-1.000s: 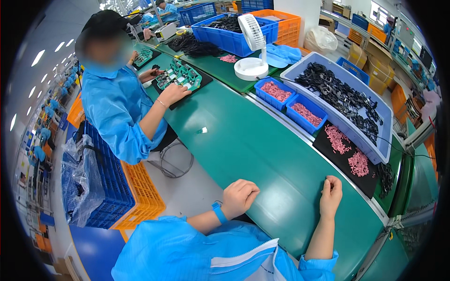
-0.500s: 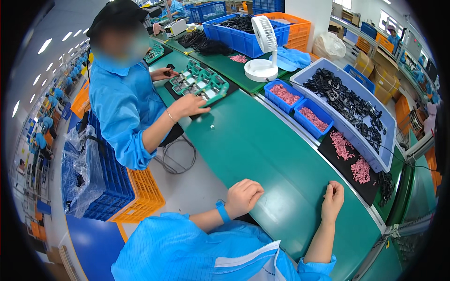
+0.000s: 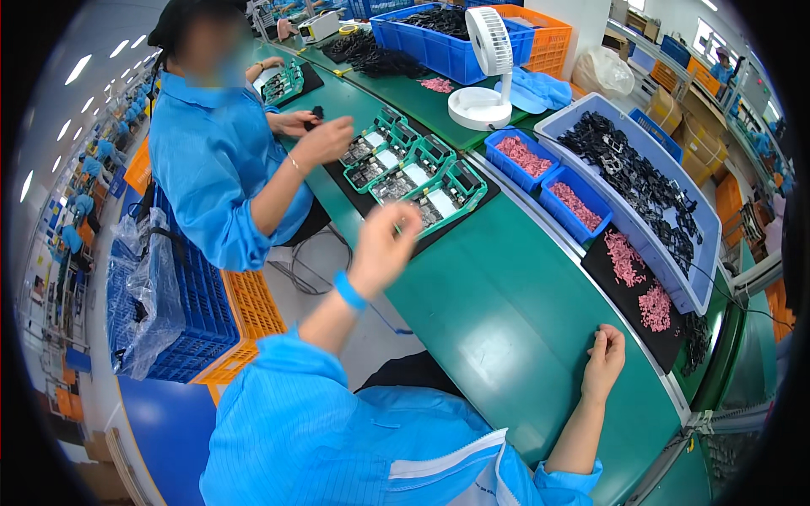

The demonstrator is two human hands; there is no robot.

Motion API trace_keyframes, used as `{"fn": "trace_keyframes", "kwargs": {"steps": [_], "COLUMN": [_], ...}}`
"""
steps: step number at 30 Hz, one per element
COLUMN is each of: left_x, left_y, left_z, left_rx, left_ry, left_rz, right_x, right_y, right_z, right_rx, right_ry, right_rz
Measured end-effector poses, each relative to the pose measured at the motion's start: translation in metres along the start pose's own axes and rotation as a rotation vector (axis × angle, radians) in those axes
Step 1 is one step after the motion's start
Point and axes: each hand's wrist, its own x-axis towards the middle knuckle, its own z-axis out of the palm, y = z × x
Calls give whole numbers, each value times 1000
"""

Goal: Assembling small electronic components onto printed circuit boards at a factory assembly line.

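- Your left hand [image 3: 384,244] is lifting off the green table [image 3: 506,329], fingers loosely curled and holding nothing, reaching for the green trays [image 3: 418,173] arriving beside your co-worker.
- Your right hand [image 3: 603,358] is resting near the pink parts [image 3: 637,278]; its fingers are curled, but I cannot tell whether they are pinching anything.

Electronics assembly line, factory floor; long green workbench [image 3: 506,312] runs the length of the shot with workers seated along it; co-worker [image 3: 215,160] in blue smock and dark cap sits at the next station; green fixture trays [image 3: 413,173] holding circuit boards lie on a black mat; blue parts bins [image 3: 548,181] hold pink small components; large pale-blue tub [image 3: 709,253] full of black plastic parts; more blue and orange crates [image 3: 523,34] stacked at the far end; white desk fan [image 3: 485,72] on the bench; blue crates [image 3: 198,312] on the floor beside the seats; shelving with boxes [image 3: 700,126] along the right wall; rows of ceiling strip lights [image 3: 80,67] and more smocked workers at left.
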Motion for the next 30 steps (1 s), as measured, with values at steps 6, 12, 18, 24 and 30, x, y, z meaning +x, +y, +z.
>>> {"fn": "trace_keyframes", "kwargs": {"steps": [6, 12, 18, 24, 30], "left_x": [148, 195, 209, 192, 114], "left_y": [-148, -206, -224, -212, -138], "left_z": [-74, -85, -90, -96, -72], "left_rx": [153, 184, 119, 159, 10], "left_ry": [91, -146, -322, -382, -533], "left_rz": [-168, -488, -593, -569, -401], "right_x": [2, 4, 4, 4, 0], "right_y": [-6, 4, -6, -8, -18], "right_z": [8, 9, 13, 17, 27], "right_rx": [29, -124, -151, -208, -425], "right_ry": [3, 60, 76, 107, 99], "right_rz": [32, 5, -8, -87, -352]}}
